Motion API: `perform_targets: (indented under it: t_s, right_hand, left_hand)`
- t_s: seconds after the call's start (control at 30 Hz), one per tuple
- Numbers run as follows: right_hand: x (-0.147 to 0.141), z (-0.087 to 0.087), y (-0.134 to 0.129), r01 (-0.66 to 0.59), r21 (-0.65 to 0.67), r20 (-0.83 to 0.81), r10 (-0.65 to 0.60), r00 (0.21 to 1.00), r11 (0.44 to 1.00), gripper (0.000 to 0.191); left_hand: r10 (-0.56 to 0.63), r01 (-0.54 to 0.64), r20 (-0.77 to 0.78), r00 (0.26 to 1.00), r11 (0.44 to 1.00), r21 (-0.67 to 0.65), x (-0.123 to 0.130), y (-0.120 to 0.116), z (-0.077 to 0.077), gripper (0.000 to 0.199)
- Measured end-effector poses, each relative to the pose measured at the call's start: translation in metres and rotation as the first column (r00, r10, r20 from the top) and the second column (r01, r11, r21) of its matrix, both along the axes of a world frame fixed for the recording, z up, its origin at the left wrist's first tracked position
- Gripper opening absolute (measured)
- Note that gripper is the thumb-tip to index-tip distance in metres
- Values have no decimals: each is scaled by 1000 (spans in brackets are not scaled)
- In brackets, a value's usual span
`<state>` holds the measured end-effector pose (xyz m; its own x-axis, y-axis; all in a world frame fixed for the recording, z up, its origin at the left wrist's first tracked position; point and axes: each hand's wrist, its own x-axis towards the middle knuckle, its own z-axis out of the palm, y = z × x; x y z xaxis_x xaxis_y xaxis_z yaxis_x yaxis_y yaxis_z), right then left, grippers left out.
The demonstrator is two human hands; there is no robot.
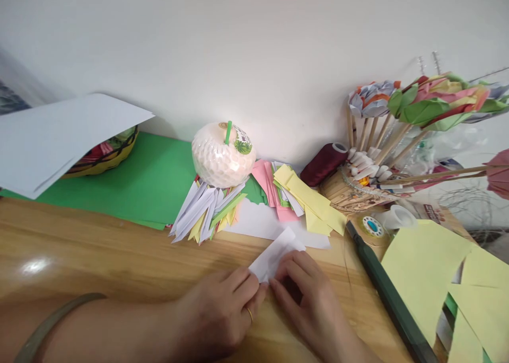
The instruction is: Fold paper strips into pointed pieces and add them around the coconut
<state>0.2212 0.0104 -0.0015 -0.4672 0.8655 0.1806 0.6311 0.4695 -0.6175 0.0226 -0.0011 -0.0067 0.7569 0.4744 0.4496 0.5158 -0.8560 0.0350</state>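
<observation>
A small white paper strip [265, 262] lies at a slant on the wooden table between my hands. My left hand [226, 307], with a ring on one finger, pinches its lower left end. On the right edge of the same paper, the fingers of my right hand [308, 294] are curled and pressed together. Just beyond are folded paper pieces [204, 209], mostly white with some yellow and green, bunched against a netted white coconut [223, 153] with a green straw. Pink paper strips [272, 185] and yellow paper strips [310, 193] lie to the right of it.
Green sheets [159, 166] lie at the back left under a basket [107, 158], with white sheets [71, 135] over it. On the right stand paper flowers [441, 100], a dark red thread spool [324, 164], a tape roll [373, 227], a long dark green tool [385, 294] and yellow paper [425, 267].
</observation>
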Motion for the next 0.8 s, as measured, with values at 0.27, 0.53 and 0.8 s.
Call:
perform_targets:
  t_s: [0.27,0.53,0.8]
  right_hand:
    - [-2,1,0,-1,25,30,0,1000,1000,16]
    - [-3,1,-1,8,65,59,-11,998,998,16]
    - [-1,1,3,14,35,58,-16,998,999,13]
  left_hand:
    - [17,-16,15,1000,1000,-15,2,-1,-4,33]
    - [11,-13,-50,999,999,-34,2,-2,-4,23]
    - [33,-38,-63,997,996,-85,1,-4,-8,22]
